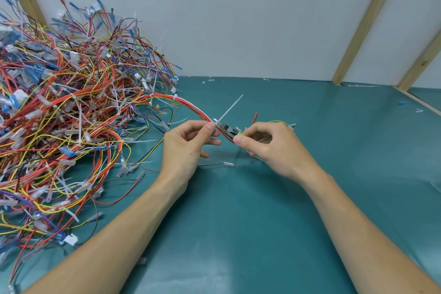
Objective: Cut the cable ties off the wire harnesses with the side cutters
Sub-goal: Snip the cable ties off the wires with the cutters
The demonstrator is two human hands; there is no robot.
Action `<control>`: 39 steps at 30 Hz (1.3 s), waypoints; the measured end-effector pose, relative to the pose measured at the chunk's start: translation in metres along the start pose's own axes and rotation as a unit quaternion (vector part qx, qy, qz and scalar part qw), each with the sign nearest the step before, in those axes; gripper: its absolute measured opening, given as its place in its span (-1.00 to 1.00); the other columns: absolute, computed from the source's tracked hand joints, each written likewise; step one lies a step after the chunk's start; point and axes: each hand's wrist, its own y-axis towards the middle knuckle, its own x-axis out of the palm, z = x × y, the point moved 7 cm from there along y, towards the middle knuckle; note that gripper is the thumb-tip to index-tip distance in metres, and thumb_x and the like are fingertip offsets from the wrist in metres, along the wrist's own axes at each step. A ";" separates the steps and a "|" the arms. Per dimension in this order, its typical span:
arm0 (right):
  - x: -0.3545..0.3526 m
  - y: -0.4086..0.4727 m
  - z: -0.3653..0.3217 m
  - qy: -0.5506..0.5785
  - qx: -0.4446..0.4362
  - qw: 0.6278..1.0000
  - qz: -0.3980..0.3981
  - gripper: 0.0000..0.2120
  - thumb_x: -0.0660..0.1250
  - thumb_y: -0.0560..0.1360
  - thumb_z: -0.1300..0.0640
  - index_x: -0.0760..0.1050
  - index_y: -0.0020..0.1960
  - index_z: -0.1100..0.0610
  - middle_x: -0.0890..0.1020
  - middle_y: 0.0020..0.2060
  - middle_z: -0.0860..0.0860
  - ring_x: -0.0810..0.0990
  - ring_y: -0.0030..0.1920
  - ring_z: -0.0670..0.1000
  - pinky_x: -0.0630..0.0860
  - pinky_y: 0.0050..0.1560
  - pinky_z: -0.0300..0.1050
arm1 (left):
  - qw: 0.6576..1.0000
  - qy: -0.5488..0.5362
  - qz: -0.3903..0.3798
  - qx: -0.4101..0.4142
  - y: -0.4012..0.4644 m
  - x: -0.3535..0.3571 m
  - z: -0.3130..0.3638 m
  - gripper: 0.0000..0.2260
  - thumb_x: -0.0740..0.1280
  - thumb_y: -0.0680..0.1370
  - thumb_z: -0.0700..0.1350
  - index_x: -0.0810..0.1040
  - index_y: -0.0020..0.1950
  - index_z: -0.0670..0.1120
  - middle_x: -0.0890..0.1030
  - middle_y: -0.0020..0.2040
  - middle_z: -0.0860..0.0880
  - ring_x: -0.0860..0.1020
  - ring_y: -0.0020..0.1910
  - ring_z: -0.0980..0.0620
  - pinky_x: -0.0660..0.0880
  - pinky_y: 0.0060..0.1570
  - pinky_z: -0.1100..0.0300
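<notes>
The left hand (pixel 188 143) pinches a harness (pixel 191 106) just beside its cable tie (pixel 229 110), the right hand (pixel 265 143) grips the side cutters (pixel 232 132) there (snipped scraps (pixel 210 79) at 12 o'clock), and the pile (pixel 71 102) at 9 o'clock suggests most ties remain.

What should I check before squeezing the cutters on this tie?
1. Harness held firm by left hand: ok.
2. Side cutters in right hand grip: ok.
3. Blades at the cable tie head: ok, they sit beside it.
4. Blades clear of the wires: cannot tell, too close and small.
5. Left fingertips clear of blades: not ok, very near.
6. Tie tail pointing away from hands: ok.
</notes>
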 end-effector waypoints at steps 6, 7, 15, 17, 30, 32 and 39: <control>0.003 -0.001 0.002 -0.023 -0.008 1.000 -0.001 -0.65 0.44 0.44 -0.31 0.61 -0.26 -0.03 0.67 -0.32 -0.12 0.61 -0.28 -0.13 0.54 -0.16 -0.09 | 1.000 0.003 0.000 -0.003 0.000 0.000 0.000 -0.89 0.42 0.58 -0.05 0.66 -0.06 -0.08 0.73 -0.16 -0.04 0.73 -0.17 -0.02 0.51 -0.39 0.28; 0.003 -0.001 0.002 -0.040 -0.013 0.999 0.008 -0.63 0.41 0.43 -0.34 0.59 -0.27 -0.04 0.65 -0.34 -0.14 0.57 -0.30 -0.14 0.50 -0.20 -0.11 | 1.000 0.002 0.000 -0.004 0.000 0.000 0.000 -0.89 0.42 0.58 -0.06 0.66 -0.06 -0.09 0.73 -0.17 -0.04 0.73 -0.18 -0.02 0.50 -0.39 0.28; 0.001 -0.002 -0.004 -0.103 -0.048 0.993 0.038 -0.54 0.31 0.45 -0.44 0.55 -0.26 -0.04 0.61 -0.38 -0.16 0.53 -0.28 -0.11 0.48 -0.23 -0.05 | 1.000 -0.014 0.002 -0.007 -0.001 -0.001 0.001 -0.90 0.43 0.57 -0.09 0.66 -0.10 -0.09 0.73 -0.20 -0.07 0.73 -0.18 -0.05 0.51 -0.40 0.25; 0.000 -0.003 -0.007 -0.109 -0.050 0.992 0.040 -0.49 0.28 0.45 -0.47 0.55 -0.26 -0.02 0.64 -0.36 -0.13 0.57 -0.28 -0.08 0.55 -0.20 0.02 | 1.000 -0.018 0.001 -0.006 -0.001 -0.001 0.002 -0.89 0.43 0.57 -0.09 0.66 -0.10 -0.10 0.73 -0.20 -0.07 0.73 -0.17 -0.05 0.52 -0.41 0.26; -0.003 -0.006 -0.013 -0.128 -0.054 0.989 0.051 -0.49 0.27 0.47 -0.43 0.54 -0.25 0.01 0.61 -0.41 -0.09 0.53 -0.34 -0.04 0.55 -0.22 0.05 | 1.000 -0.027 -0.005 -0.001 -0.001 0.000 0.002 -0.90 0.43 0.57 -0.10 0.66 -0.07 -0.12 0.73 -0.19 -0.08 0.73 -0.15 -0.05 0.55 -0.38 0.26; -0.004 -0.007 -0.014 -0.140 -0.055 0.987 0.059 -0.49 0.26 0.46 -0.43 0.52 -0.27 0.01 0.59 -0.43 -0.09 0.52 -0.33 -0.04 0.55 -0.21 0.04 | 1.000 -0.027 -0.005 -0.002 -0.001 0.000 0.002 -0.90 0.43 0.57 -0.10 0.66 -0.08 -0.12 0.73 -0.19 -0.08 0.73 -0.15 -0.05 0.55 -0.38 0.26; -0.005 -0.006 -0.014 -0.138 -0.047 0.987 0.064 -0.53 0.33 0.44 -0.41 0.53 -0.29 0.00 0.61 -0.41 -0.12 0.59 -0.27 -0.09 0.57 -0.20 0.00 | 1.000 -0.028 -0.003 -0.002 -0.001 0.001 0.001 -0.91 0.42 0.58 -0.11 0.66 -0.09 -0.10 0.73 -0.19 -0.08 0.73 -0.13 -0.06 0.55 -0.40 0.25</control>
